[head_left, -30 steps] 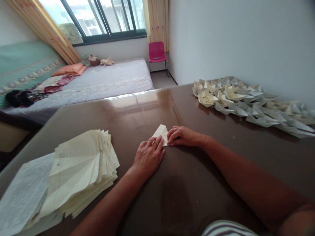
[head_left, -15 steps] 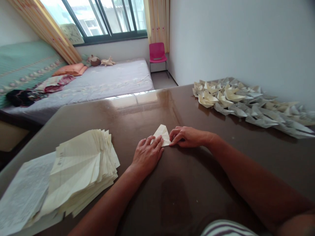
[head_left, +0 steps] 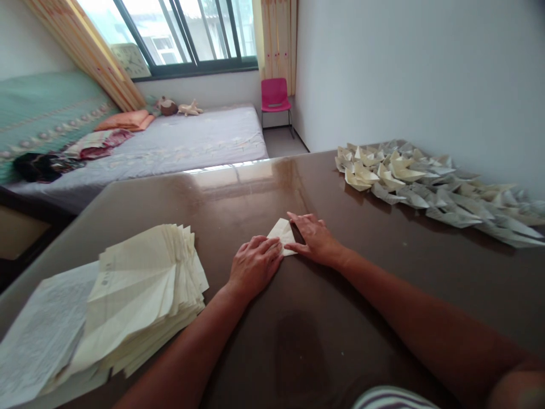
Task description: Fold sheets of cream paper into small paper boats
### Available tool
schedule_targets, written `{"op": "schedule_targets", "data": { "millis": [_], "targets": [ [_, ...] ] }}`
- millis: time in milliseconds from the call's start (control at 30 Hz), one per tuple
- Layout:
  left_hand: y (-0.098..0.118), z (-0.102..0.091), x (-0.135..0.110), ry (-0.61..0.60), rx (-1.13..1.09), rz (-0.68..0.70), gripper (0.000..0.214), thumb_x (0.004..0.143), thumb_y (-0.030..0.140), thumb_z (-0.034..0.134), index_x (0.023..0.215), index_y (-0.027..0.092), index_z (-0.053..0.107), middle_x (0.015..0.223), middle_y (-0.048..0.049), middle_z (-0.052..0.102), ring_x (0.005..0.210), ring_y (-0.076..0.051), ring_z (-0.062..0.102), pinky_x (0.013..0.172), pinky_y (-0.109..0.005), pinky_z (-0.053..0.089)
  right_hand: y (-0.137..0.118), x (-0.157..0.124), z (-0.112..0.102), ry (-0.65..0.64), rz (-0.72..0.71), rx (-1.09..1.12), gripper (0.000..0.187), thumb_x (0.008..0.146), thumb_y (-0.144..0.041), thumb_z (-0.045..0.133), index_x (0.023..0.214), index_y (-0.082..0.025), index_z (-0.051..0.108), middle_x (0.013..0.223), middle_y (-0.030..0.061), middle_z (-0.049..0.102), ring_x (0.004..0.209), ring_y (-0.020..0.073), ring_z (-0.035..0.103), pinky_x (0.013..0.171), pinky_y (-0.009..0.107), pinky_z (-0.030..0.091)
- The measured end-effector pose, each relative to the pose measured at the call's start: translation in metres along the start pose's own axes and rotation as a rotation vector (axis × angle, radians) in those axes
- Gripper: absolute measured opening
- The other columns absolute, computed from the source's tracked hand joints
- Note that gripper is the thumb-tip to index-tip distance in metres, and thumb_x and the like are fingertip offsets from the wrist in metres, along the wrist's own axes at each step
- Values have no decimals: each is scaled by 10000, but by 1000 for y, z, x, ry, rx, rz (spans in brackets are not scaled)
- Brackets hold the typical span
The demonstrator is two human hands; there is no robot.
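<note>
A small folded piece of cream paper (head_left: 286, 232) lies on the brown table (head_left: 238, 199) between my hands. My left hand (head_left: 256, 262) rests over its left side, fingers stretched out and pressing it down. At the right side of the paper is my right hand (head_left: 314, 238), with thumb and forefinger spread apart; the thumb touches the paper's lower part and the forefinger reaches along its upper right edge. My left fingers hide the paper's left corner.
A thick stack of cream paper sheets (head_left: 136, 289) lies at the left, over greyish printed sheets (head_left: 46, 329). Many folded paper boats (head_left: 400, 170) crowd the table's far right, by the wall. Beyond stand a bed (head_left: 204, 133) and a pink chair (head_left: 275, 95).
My right hand has gone from a pinch at the paper's lower right corner to spread fingers along its right side. My left hand stays on the paper.
</note>
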State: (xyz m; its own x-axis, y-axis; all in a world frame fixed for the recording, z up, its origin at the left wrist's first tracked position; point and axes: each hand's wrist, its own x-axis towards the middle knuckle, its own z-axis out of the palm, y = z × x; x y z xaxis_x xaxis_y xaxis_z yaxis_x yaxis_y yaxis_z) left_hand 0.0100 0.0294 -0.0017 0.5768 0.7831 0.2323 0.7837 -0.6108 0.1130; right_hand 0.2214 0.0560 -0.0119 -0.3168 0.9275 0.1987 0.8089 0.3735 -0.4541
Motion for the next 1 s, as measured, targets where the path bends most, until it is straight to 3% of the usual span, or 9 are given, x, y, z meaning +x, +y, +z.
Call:
{"op": "schedule_targets", "data": {
  "millis": [100,233,333,467,733,800,867,933,1000],
  "targets": [
    [-1,0,0,27,-30,-23,286,932,407,454,1106,303,656,1246,-11,625,1142,-214,507,925,-377,448,-4,-1,6,-8,32,56,895,736,-438,708,1468,-194,254,1250,133,576,1165,297,451,922,473,385],
    [0,1,1,48,-45,-44,293,924,433,458,1109,290,635,1212,-24,620,1093,-209,533,917,-360,456,-4,1,6,-36,88,245,902,705,-336,737,1458,-201,259,983,42,655,942,209,554,841,357,432],
    [0,1,1,61,-49,-57,284,920,431,464,1099,273,618,1173,-36,613,1060,-207,544,894,-347,461,-8,0,3,-90,113,332,687,737,-297,700,1354,-201,413,867,2,653,785,149,585,724,272,440],
    [-1,2,1,63,-64,-85,269,899,454,496,1029,238,588,1130,-45,594,1041,-209,551,857,-335,475,-15,-2,0,-91,50,281,182,774,-252,641,950,-205,635,786,-13,644,697,123,561,649,239,413],
    [-10,7,3,195,-231,-291,444,791,422,653,1146,229,469,1133,-46,548,1001,-190,586,776,-297,527,-7,2,-1,-104,85,600,205,800,-257,594,991,-183,600,853,7,677,689,121,601,635,233,467],
    [-14,10,5,266,-291,-291,570,779,380,675,1259,227,407,1171,-61,538,1025,-187,578,795,-302,531,-7,3,-2,-26,53,566,186,816,-256,574,989,-189,592,860,7,678,695,122,600,640,235,467],
    [-17,12,6,348,-322,-262,685,769,352,691,1344,223,342,1221,-84,525,1093,-205,545,825,-321,533,-8,2,-4,141,-34,411,149,825,-235,566,965,-196,596,853,12,672,727,131,596,685,250,460],
    [-20,13,7,424,-324,-225,718,763,345,698,1368,221,331,1258,-99,516,1156,-229,503,855,-345,532,-10,-1,-8,278,-184,207,113,834,-209,562,936,-201,611,881,28,674,800,151,597,764,282,437],
    [-21,14,7,454,-305,-184,681,767,354,695,1352,227,369,1268,-103,520,1185,-249,477,889,-374,524,-11,-3,-11,297,-335,74,105,846,-198,560,929,-206,624,927,42,681,865,169,599,823,312,406]
  ]
}}
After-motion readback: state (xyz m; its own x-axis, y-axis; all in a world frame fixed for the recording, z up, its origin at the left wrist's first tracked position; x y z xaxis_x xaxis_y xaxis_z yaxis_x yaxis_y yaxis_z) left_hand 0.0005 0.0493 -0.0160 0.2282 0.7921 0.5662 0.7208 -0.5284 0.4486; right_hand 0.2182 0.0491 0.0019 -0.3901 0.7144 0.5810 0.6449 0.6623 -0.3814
